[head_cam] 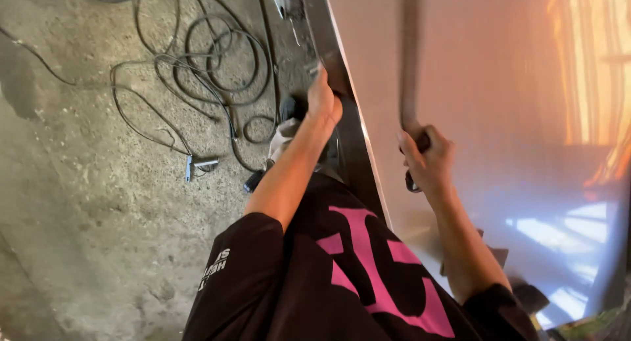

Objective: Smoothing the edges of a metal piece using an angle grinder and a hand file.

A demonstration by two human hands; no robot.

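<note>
Both the tool (411, 65) and right hand (427, 160) blur.

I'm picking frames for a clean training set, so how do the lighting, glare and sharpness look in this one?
Head view: orange-white glare washes out the upper right of the shiny metal sheet, with pale reflections lower right; the long tool in the right hand is smeared by motion blur; the left hand on the sheet's edge, the cables and the concrete floor are evenly lit and fairly sharp.

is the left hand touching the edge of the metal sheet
Touching: the head view shows the left hand gripping the edge of the metal sheet.
</note>
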